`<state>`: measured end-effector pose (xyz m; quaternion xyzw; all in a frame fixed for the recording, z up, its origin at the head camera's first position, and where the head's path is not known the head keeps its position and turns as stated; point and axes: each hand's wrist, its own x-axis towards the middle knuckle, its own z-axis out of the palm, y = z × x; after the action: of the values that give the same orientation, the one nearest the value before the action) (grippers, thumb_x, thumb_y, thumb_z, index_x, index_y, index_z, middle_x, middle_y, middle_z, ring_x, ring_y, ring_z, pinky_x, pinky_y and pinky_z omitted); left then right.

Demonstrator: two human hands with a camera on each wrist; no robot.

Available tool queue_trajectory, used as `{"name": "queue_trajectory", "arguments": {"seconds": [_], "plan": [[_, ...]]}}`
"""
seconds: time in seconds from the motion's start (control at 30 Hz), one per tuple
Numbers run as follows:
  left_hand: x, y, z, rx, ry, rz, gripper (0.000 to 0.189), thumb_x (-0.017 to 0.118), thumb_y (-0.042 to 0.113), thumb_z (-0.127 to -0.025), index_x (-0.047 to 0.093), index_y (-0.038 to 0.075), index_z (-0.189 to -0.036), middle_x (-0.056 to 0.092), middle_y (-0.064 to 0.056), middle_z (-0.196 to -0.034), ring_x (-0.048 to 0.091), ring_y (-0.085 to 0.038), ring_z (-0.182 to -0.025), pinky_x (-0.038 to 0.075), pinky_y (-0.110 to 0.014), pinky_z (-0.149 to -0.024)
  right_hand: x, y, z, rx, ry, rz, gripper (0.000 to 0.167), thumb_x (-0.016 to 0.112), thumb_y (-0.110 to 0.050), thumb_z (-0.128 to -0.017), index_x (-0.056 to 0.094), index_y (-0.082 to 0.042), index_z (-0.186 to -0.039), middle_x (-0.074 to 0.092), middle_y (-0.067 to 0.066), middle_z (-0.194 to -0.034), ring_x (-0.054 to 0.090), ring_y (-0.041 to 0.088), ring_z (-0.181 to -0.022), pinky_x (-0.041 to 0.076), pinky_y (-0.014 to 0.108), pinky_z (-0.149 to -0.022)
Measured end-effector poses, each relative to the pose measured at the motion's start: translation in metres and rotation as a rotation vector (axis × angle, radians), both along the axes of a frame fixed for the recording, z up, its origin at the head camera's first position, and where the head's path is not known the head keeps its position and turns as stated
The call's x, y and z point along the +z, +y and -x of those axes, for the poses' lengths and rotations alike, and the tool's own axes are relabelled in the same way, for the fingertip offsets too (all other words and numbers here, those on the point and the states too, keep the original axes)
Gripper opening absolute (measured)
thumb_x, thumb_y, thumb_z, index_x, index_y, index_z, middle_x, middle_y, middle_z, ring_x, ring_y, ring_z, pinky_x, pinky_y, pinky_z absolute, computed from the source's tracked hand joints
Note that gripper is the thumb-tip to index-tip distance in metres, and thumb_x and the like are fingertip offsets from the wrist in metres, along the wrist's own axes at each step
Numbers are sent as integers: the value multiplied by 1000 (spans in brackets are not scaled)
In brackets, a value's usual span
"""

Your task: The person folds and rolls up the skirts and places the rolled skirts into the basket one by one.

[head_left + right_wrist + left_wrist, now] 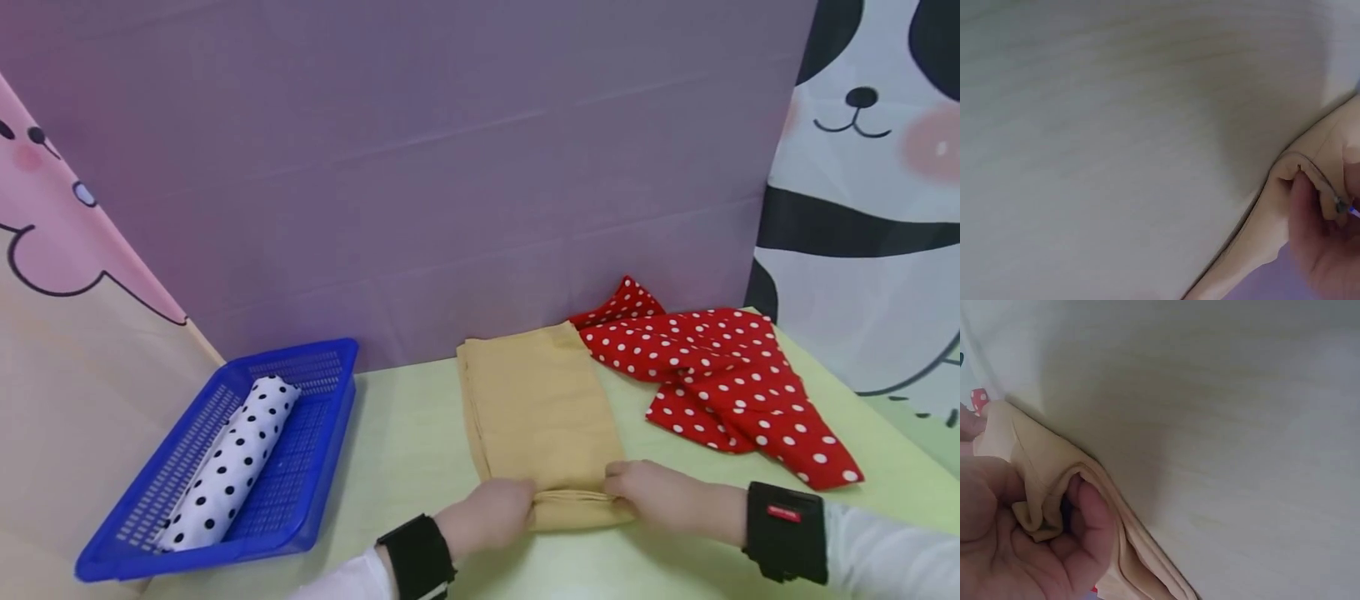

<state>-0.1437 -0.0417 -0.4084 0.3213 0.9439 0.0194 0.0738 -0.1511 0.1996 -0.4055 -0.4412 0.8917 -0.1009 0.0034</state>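
Observation:
A tan cloth [536,400], folded into a long rectangle, lies on the pale green tabletop with its near end turned up into a small roll. At the left end of that roll, my left hand [498,510] pinches the fabric. The left wrist view shows the left fingers [1094,515] curled inside the layers, the thumb over the edge. My right hand [663,493] grips the roll's right end. In the right wrist view, a right finger [1307,206] is tucked under the cloth's fold [1310,165].
A blue plastic basket [303,521] on the left holds a rolled white cloth with black dots [232,467]. Right of the tan cloth lies a crumpled red cloth with white dots [720,375]. A purple backdrop [450,167] hangs behind, with a panda-print panel [862,292] at right.

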Motion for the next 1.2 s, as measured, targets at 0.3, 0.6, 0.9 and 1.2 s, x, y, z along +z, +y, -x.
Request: {"name": "queue_trajectory", "arguments": {"seconds": [0.3,0.6,0.9,1.2], "plan": [[0,-1,10,70,-127,-20,15,52,11,-91,49,9,-77,48,0,-66,43,-10,-59,43,-24,-56,-4,6,13,-89,-131,93,10,72,-14,-81,65,-15,-74,46,-14,-67,39,-2,-60,39,19,-56],[3,3,17,177,-143,-77,8,54,7,-89,53,5,-81,49,0,-69,43,-12,-59,40,-25,-55,1,9,28,-293,-383,132,18,77,-25,-77,62,-16,-72,47,-12,-60,41,3,-56,36,21,-54],[0,0,13,206,-63,-142,11,50,6,-93,51,3,-104,58,-7,-73,52,-14,-58,44,-26,-50,-7,8,28,-243,-5,84,27,81,-30,-70,56,-18,-74,40,-8,-74,37,3,-61,34,19,-55],[-5,6,13,66,311,61,19,65,14,-85,62,17,-104,59,-1,-88,54,-16,-80,46,-30,-68,-8,-8,11,50,376,-72,14,75,-6,-75,63,-14,-74,42,-5,-74,38,7,-64,38,19,-56]]}}
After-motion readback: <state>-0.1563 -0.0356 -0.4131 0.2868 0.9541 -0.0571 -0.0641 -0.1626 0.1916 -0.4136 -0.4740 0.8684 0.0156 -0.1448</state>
